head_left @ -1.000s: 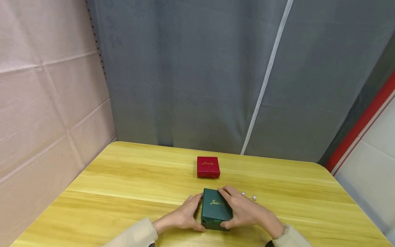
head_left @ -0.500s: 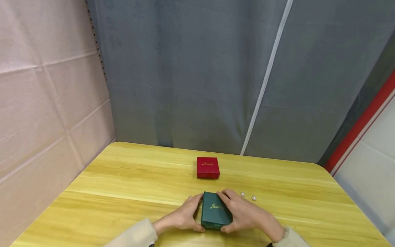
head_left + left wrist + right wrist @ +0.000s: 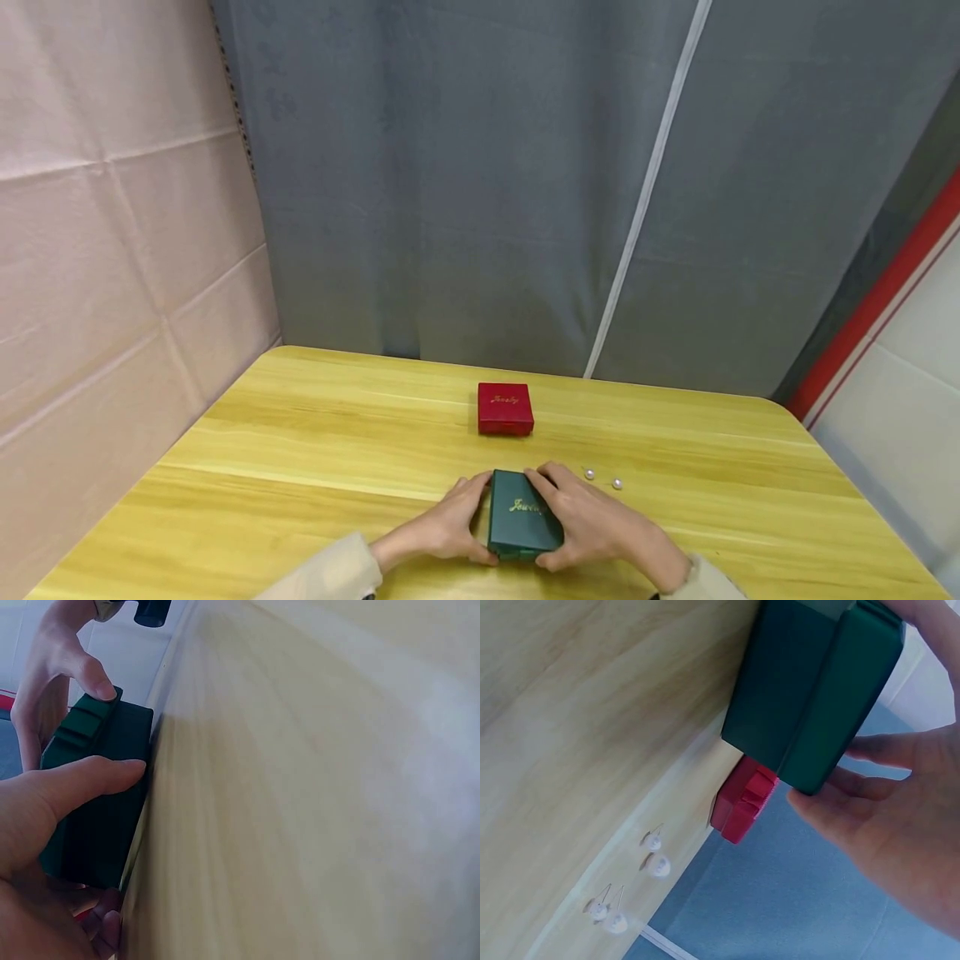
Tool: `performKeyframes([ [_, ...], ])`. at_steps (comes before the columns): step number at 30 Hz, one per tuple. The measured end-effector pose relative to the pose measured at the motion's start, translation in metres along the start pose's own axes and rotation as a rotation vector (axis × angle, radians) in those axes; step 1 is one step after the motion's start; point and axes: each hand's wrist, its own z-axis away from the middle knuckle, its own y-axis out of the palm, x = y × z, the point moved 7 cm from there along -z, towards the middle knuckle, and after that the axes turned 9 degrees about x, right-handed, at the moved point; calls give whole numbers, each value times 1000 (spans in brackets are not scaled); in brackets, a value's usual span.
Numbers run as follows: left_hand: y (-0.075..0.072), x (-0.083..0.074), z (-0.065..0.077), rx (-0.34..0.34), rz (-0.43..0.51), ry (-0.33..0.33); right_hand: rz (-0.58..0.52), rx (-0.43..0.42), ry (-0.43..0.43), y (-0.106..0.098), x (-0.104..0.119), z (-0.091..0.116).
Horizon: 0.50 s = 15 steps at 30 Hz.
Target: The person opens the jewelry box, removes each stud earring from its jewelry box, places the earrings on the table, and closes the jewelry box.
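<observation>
A dark green jewelry box (image 3: pixel 519 515) with gold lettering on its lid stands on the table near me. My left hand (image 3: pixel 450 523) holds its left side, thumb at the near corner and fingers toward the far corner. On the other side my right hand (image 3: pixel 596 518) grips the lid, its thumb at the front edge by the raised tab. In the right wrist view the lid meets the body of the green box (image 3: pixel 802 697) along a seam, and the right fingertips press on the lid's corner. The inside of the box is hidden.
Behind the green box sits a smaller red jewelry box (image 3: pixel 505 409), its lid down. Several pearl earrings (image 3: pixel 658 865) lie on the wooden table (image 3: pixel 337 433) beyond my right hand. A grey curtain (image 3: pixel 465 183) hangs at the table's far edge.
The green box's lid has come down and slightly toward me, and less of the front face shows. My right hand lowered with it. The left hand has barely moved.
</observation>
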Motion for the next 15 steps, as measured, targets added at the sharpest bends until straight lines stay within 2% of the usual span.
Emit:
performKeyframes([
  [15, 0, 0, -1, -21, -16, -11, -20, 8, 33, 2, -4, -1],
])
